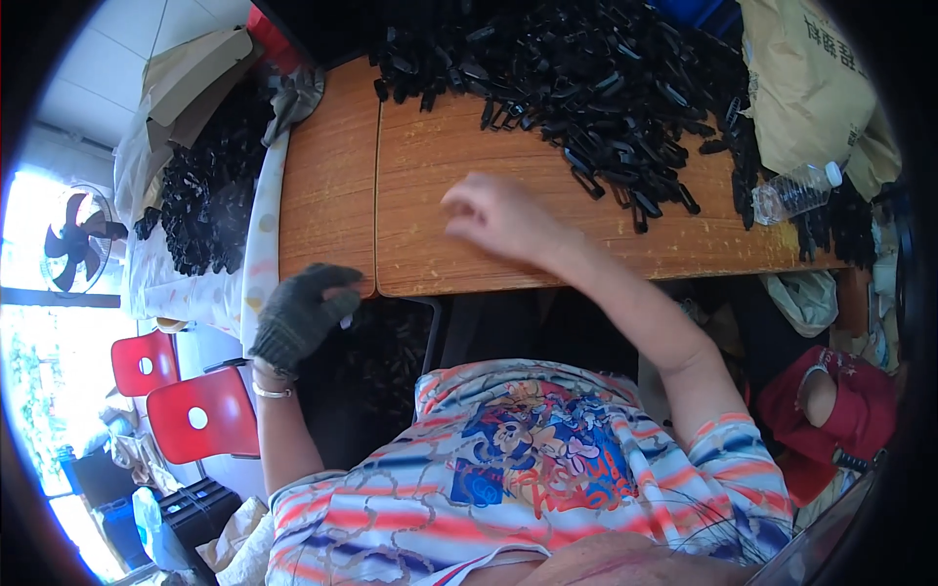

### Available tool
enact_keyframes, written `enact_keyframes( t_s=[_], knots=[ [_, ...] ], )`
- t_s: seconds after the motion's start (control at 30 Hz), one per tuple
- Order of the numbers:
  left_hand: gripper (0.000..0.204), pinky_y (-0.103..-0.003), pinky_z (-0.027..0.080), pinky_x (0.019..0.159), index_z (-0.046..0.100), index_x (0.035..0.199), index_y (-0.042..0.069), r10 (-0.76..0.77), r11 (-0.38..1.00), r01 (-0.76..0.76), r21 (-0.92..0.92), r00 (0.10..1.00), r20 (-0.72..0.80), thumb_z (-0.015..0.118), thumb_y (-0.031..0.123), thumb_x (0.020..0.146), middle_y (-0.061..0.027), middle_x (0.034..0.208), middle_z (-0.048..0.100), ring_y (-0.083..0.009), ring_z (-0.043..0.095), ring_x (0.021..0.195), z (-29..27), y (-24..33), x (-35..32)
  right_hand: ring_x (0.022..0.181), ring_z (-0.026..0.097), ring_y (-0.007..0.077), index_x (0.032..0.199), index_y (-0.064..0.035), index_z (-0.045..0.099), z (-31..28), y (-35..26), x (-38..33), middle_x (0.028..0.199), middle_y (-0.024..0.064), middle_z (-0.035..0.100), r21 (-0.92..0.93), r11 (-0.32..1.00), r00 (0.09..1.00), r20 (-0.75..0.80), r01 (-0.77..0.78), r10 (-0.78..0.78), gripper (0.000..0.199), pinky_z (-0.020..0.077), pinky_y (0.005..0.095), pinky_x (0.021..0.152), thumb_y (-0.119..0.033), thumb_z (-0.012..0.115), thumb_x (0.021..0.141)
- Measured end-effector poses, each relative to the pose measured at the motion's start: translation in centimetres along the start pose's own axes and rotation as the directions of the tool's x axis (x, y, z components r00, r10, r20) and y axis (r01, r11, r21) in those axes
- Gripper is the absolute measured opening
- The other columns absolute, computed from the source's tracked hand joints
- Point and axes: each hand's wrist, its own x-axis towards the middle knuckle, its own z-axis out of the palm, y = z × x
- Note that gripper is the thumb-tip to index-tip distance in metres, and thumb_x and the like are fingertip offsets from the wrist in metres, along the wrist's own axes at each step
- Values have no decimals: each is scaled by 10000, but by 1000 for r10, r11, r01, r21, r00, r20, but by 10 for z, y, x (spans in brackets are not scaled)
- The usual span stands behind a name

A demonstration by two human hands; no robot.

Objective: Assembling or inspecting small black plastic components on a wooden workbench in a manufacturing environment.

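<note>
Centrally, right hand (496, 217) blurred over worktop (425, 146), gloved left hand (305, 314) seen centre left, whether anything is grasped cannot be told, black parts (586, 98) heaped upper right.

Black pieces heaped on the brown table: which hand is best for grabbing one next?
Probably the right hand: it is over the brown table, nearer the heaped black pieces. The left hand, in a dark glove, is farther from them, by the table's near edge.
</note>
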Motion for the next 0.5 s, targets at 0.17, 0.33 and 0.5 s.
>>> enact_keyframes(
  t_s=[0.17, 0.33, 0.5],
  knots=[
    [324, -326, 518, 830, 690, 1156, 61, 20, 999, -39, -32, 887, -461, 710, 202, 865, -136, 1077, 700, -248, 679, 953, -3, 29, 68, 908, 617, 248, 1046, -34, 690, -36, 51, 47, 991, 81, 619, -431, 902, 970, -232, -34, -74, 177, 538, 370, 798, -45, 647, 875],
    [392, -418, 519, 873, 693, 1158, 87, 101, 994, -62, 85, 789, -606, 675, 358, 876, -153, 1120, 693, -319, 668, 1018, 15, 32, 200, 1127, 537, 292, 1025, -35, 708, -39, 64, 83, 1117, 156, 596, -651, 753, 994, -110, -90, 24, 196, 484, 417, 905, -66, 559, 902],
    [417, -465, 507, 900, 715, 1124, 81, -12, 943, 205, 262, 808, -590, 582, 404, 896, -182, 1126, 686, -368, 647, 1044, 14, 45, 254, 1118, 541, 289, 1000, -40, 728, -40, 50, 91, 1130, 156, 602, -665, 739, 994, -54, -105, 92, 196, 464, 436, 939, -76, 569, 892]
  ],
)
